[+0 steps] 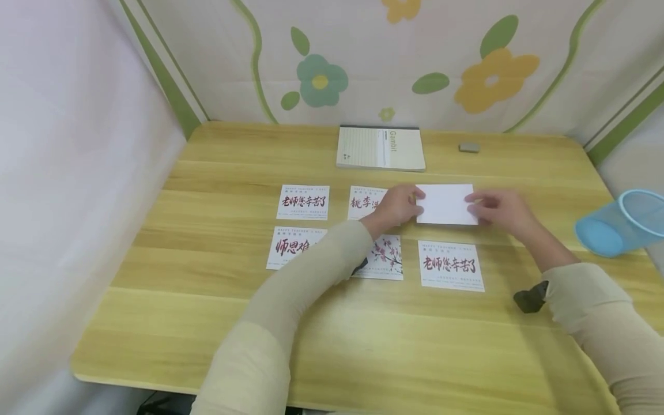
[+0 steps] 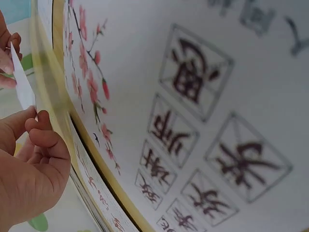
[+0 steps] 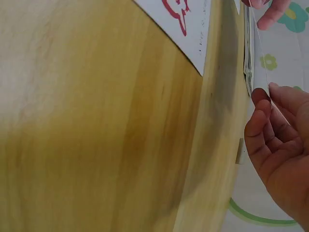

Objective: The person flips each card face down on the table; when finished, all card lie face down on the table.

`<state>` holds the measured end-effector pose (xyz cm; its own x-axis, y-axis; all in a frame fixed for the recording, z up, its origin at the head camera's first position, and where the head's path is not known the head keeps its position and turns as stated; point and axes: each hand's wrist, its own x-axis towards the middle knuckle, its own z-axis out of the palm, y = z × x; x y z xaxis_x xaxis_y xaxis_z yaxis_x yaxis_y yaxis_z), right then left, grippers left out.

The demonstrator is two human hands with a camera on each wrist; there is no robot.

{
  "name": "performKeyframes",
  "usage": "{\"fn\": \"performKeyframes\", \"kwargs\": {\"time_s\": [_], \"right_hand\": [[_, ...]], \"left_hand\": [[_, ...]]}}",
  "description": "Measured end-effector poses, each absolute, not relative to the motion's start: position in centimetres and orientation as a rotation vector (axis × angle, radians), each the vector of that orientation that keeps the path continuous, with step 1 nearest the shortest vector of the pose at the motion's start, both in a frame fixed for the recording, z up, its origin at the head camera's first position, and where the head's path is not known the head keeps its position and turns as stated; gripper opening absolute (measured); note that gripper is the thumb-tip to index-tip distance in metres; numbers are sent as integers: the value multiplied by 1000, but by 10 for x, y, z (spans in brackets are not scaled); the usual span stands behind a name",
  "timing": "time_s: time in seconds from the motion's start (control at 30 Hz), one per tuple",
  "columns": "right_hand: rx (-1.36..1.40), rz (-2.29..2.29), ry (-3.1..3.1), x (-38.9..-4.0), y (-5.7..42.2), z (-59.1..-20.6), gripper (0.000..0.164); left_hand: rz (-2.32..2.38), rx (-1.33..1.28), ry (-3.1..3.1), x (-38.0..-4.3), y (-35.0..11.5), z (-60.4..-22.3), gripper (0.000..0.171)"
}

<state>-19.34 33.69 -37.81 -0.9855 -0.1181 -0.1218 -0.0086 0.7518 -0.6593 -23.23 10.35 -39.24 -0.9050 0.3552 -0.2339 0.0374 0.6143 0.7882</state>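
A white card (image 1: 445,204), its blank face toward the head camera, is held by both hands above the table. My left hand (image 1: 396,206) pinches its left edge between thumb and fingers. At the opposite edge, my right hand (image 1: 500,212) pinches it the same way; the right wrist view shows the card edge-on between the fingertips. Below it lies a card with red lettering (image 1: 451,265). Under my left forearm are a card with a pink blossom branch (image 1: 389,256) and, partly covered by the hand, another red-lettered card (image 1: 363,202).
Two more lettered cards, an upper one (image 1: 303,202) and a lower one (image 1: 290,248), lie at the left. A notebook (image 1: 381,148) and a small grey eraser-like block (image 1: 469,147) sit at the back. A blue mesh basket (image 1: 602,233) lies on its side at the right.
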Motion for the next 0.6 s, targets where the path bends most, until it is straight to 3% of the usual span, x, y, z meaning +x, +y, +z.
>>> {"fn": "performKeyframes", "kwargs": {"time_s": [0.6], "right_hand": [[-235, -866, 2863, -195, 338, -396, 27]], "left_hand": [[726, 476, 2659, -229, 114, -385, 32]]}}
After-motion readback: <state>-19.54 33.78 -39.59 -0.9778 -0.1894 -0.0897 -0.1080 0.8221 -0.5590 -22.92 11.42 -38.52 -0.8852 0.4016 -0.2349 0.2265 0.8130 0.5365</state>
